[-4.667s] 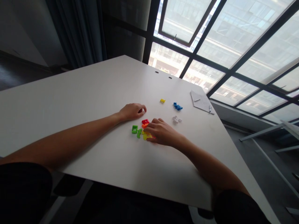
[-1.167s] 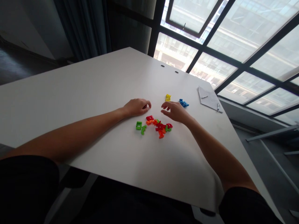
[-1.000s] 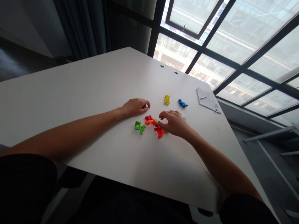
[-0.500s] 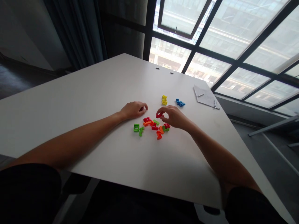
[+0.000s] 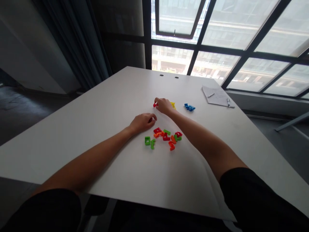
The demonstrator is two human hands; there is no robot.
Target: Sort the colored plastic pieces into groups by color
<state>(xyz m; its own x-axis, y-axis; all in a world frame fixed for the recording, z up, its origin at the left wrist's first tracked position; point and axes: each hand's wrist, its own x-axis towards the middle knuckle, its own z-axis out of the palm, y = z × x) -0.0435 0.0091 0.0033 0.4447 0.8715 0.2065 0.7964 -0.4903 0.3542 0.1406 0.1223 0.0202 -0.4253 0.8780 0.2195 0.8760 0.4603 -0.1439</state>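
My right hand point(image 5: 163, 105) is closed in a pinch on a small red plastic piece point(image 5: 155, 105), on the far side of my left hand. Partly hidden behind it are yellow plastic pieces point(image 5: 173, 105). My left hand point(image 5: 143, 122) rests on the table, loosely curled, with a gap between finger and thumb and nothing seen in it. Nearer to me lies a mixed group: red pieces point(image 5: 166, 137), orange pieces point(image 5: 171, 146), a square green piece point(image 5: 147, 140) and a hooked green piece point(image 5: 152, 144). My right forearm passes over the table beside this group.
On the white table point(image 5: 108, 106), a cluster of blue pieces point(image 5: 189, 107) lies right of the yellow ones. Farther right is a sheet of paper point(image 5: 217, 96) with pens on it. Two round holes sit near the far edge, by the windows.
My right hand set down another yellow piece, returned to the mixed group, picked up a red piece and carried it away, to the left of the yellow pieces. My left hand stays resting.
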